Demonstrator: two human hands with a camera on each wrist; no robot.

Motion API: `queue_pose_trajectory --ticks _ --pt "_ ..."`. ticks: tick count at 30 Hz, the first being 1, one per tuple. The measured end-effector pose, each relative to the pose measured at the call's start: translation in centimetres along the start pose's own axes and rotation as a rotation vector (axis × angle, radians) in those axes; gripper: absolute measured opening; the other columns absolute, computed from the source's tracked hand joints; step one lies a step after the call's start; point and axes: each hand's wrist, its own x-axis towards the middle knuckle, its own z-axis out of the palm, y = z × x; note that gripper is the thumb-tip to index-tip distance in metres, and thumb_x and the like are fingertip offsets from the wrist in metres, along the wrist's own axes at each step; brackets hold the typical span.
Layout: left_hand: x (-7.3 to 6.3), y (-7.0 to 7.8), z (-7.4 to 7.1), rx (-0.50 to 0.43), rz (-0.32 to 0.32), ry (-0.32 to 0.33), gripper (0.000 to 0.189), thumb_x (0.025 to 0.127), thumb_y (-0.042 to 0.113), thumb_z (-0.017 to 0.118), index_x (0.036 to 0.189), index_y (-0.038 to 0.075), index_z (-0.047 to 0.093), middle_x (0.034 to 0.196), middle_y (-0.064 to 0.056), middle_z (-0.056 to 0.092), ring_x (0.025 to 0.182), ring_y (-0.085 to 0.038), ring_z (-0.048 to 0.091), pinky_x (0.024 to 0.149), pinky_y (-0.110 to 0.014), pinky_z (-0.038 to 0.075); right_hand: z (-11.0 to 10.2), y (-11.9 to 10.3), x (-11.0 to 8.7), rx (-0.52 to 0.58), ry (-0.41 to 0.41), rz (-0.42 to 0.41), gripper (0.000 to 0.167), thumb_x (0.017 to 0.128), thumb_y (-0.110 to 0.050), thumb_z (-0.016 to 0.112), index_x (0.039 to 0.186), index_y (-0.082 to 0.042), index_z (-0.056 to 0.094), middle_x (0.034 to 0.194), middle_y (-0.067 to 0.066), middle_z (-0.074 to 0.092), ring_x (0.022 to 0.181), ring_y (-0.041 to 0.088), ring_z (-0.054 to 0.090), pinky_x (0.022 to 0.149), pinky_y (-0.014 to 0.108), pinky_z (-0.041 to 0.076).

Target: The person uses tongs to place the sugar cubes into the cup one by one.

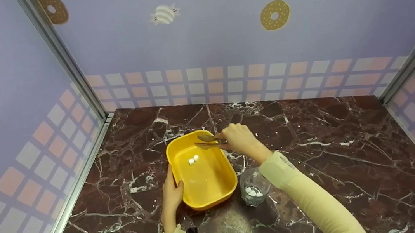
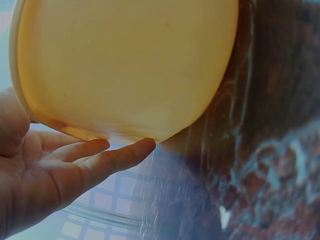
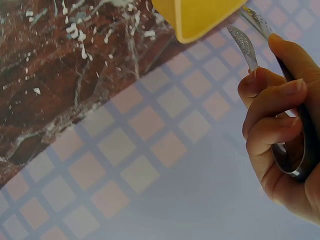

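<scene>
My left hand [image 1: 172, 194] grips the left side of a yellow plastic basin [image 1: 209, 182], its thumb over the rim. In the left wrist view, fingers [image 2: 120, 159] lie against the basin's outer wall. Two small white cubes [image 1: 192, 161] lie inside, toward the back. My right hand [image 1: 240, 139] holds metal tongs [image 1: 207, 138] above the basin's back right corner. The right wrist view shows the tongs' perforated tips [image 3: 242, 44] apart, with nothing seen between them. Fingers curl round the tongs' handle, which bends back at the palm.
A clear glass [image 1: 264, 182] with several white cubes [image 1: 253, 193] at its bottom stands right of the basin, near my right forearm. Everything rests on a dark red marbled table [image 1: 334, 164]. Patterned lilac panels [image 1: 221, 33] close off the back and both sides.
</scene>
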Motion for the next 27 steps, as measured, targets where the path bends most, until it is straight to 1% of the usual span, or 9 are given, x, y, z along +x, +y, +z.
queue_pose_trajectory --ticks 4,7,12,15,18,22,27 --pt "0.0 0.1 -0.2 0.0 -0.012 -0.009 0.062 0.077 -0.008 0.048 0.134 -0.012 0.026 0.133 -0.034 0.035 0.119 -0.047 0.038 0.1 -0.053 0.033 1.4 -0.8 0.6 -0.018 -0.031 0.02 0.023 0.071 -0.031 0.071 0.084 -0.012 0.072 0.072 0.012 0.066 0.065 0.032 0.06 0.055 0.046 0.05" --pt "0.0 0.2 -0.2 0.002 -0.007 -0.008 0.062 0.076 -0.009 0.048 0.134 -0.012 0.027 0.133 -0.034 0.035 0.119 -0.047 0.038 0.1 -0.053 0.032 2.4 -1.3 0.9 -0.055 -0.044 0.033 0.025 0.069 -0.031 0.072 0.081 -0.009 0.071 0.074 0.013 0.066 0.067 0.032 0.061 0.056 0.045 0.051" --pt "0.0 0.1 0.0 0.01 0.024 0.006 0.061 0.075 -0.01 0.049 0.132 -0.015 0.029 0.13 -0.036 0.036 0.118 -0.048 0.039 0.1 -0.053 0.032 3.7 -1.9 1.2 -0.079 -0.043 0.035 0.024 0.067 -0.03 0.074 0.077 -0.008 0.07 0.074 0.013 0.066 0.068 0.031 0.062 0.056 0.045 0.051" --pt "0.1 0.0 0.1 0.013 0.026 0.005 0.061 0.075 -0.011 0.049 0.132 -0.014 0.029 0.131 -0.036 0.036 0.118 -0.048 0.038 0.101 -0.053 0.031 4.3 -2.1 1.4 -0.079 -0.049 0.03 0.02 0.067 -0.028 0.075 0.073 -0.009 0.07 0.072 0.012 0.065 0.067 0.031 0.061 0.055 0.045 0.051" --pt "0.1 -0.1 0.1 0.02 0.018 0.008 0.061 0.074 -0.011 0.049 0.132 -0.014 0.029 0.131 -0.036 0.036 0.118 -0.048 0.039 0.101 -0.053 0.031 4.9 -2.3 1.5 -0.093 -0.036 0.027 0.019 0.066 -0.029 0.075 0.07 -0.011 0.069 0.071 0.011 0.065 0.065 0.03 0.061 0.053 0.043 0.051" --pt "0.1 -0.1 0.1 0.016 0.018 0.014 0.061 0.074 -0.011 0.049 0.132 -0.015 0.029 0.129 -0.036 0.037 0.117 -0.049 0.04 0.1 -0.053 0.032 5.4 -2.4 1.6 -0.101 -0.029 0.035 0.02 0.065 -0.029 0.076 0.071 -0.011 0.07 0.071 0.011 0.065 0.064 0.029 0.061 0.053 0.042 0.051" --pt "0.1 -0.1 0.1 0.006 0.018 0.009 0.062 0.074 -0.01 0.049 0.132 -0.014 0.028 0.13 -0.035 0.037 0.117 -0.048 0.04 0.1 -0.053 0.032 5.8 -2.7 1.8 -0.099 -0.058 0.053 0.019 0.066 -0.028 0.075 0.07 -0.01 0.069 0.071 0.01 0.066 0.065 0.029 0.062 0.055 0.042 0.051"
